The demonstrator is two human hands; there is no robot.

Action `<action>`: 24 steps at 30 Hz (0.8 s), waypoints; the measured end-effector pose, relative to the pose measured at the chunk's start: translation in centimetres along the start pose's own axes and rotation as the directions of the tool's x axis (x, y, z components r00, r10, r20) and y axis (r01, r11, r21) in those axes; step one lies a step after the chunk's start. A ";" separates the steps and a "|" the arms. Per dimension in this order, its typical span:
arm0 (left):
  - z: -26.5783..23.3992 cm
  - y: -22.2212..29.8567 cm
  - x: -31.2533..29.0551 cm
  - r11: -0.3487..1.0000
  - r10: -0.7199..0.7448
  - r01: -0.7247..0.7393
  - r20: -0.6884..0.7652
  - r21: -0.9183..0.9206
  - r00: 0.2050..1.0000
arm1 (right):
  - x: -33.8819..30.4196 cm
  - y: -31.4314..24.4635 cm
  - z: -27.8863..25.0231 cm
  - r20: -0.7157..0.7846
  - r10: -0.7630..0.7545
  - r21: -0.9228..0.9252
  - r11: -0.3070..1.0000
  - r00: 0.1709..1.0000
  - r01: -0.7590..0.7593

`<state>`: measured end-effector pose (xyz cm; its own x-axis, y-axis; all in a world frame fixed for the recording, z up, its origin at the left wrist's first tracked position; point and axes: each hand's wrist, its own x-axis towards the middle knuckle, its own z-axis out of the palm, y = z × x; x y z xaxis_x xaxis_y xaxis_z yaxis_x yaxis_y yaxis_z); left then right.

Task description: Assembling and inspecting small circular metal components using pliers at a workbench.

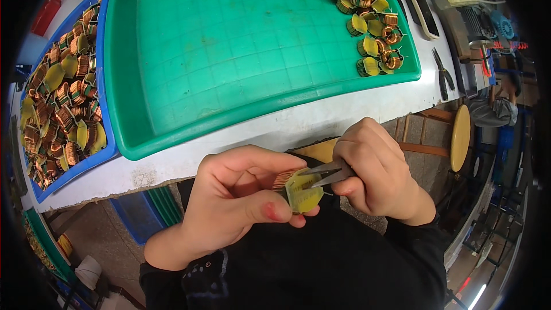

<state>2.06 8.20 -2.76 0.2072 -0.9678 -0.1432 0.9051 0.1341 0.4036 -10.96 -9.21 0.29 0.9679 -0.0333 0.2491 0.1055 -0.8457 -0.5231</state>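
Pinched between thumb and fingers of the left hand (235, 195): a small toroidal coil (298, 188), copper wire wound tight around a ring, with a yellow insulating tab standing across its middle. Held just below the front edge of the white workbench (172, 163), over a dark lap, close to the body. Copper windings visible on the upper left of the part, yellow tab facing up and toward the camera, slightly translucent and rounded at the bottom.

Closed around the handles of small pliers (324, 173): the right hand (376, 175), fist tight, metal tips pointing left and touching the coil at the yellow tab. Cannot tell whether the tips actually bite on a wire.

Farther out on the bench: a large green tray (229, 57), mostly bare, with a cluster of finished-looking coils (367, 17) of the same kind heaped in its far right corner. To the left, just beside it, a blue tray (106, 149) packed with many more copper-and-yellow coils. At the right of the bench, a second pair of cutters (445, 74) lying flat.
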 end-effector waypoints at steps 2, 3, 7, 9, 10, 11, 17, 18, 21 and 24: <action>0.0 0.0 0.0 1.000 -0.019 0.019 0.001 -0.004 1.000 | 0.1 0.0 0.1 -0.014 -0.017 -0.007 1.000 1.000 0.017; 0.0 0.0 0.0 0.999 -0.028 0.028 -0.010 -0.018 1.000 | 0.1 -0.1 0.1 -0.017 -0.022 -0.016 1.000 1.000 0.022; 0.2 0.0 0.0 0.996 -0.061 0.059 -0.041 -0.060 0.997 | 0.2 -0.2 0.2 -0.027 -0.042 -0.051 0.998 0.999 0.041; 0.2 0.0 -0.1 0.998 -0.057 0.056 -0.037 -0.041 0.998 | 0.3 -0.3 0.3 -0.033 -0.053 -0.067 0.996 0.998 0.051; 0.2 0.0 -0.1 0.998 -0.056 0.055 -0.035 -0.031 0.998 | 0.3 -0.3 0.3 -0.036 -0.059 -0.075 0.996 0.998 0.056; 0.2 0.0 -0.1 0.998 -0.055 0.054 -0.032 -0.020 0.998 | 0.3 -0.3 0.3 -0.040 -0.064 -0.084 0.995 0.997 0.061; -0.3 -0.3 0.0 0.999 -0.038 0.038 0.031 -0.026 0.999 | 0.3 -0.1 0.1 -0.016 -0.068 -0.148 0.987 0.998 0.065; 0.1 -0.4 0.2 1.000 0.017 -0.017 0.018 0.011 1.000 | 0.2 0.1 0.1 -0.009 -0.061 -0.149 0.987 0.998 0.059; 1.2 -0.7 0.4 0.975 0.185 -0.183 -0.007 0.124 0.983 | 0.1 0.5 0.3 0.012 -0.045 -0.154 0.987 0.999 0.046; 0.6 -1.1 0.3 0.897 0.283 -0.284 0.054 0.339 0.958 | 0.2 0.2 0.4 -0.012 -0.056 -0.180 0.982 0.998 0.053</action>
<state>0.87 7.66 -2.73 0.4341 -0.9005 0.0259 0.6269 0.3226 0.7091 -10.62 -9.19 -0.11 0.9576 0.0081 0.2880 0.1142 -0.9284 -0.3537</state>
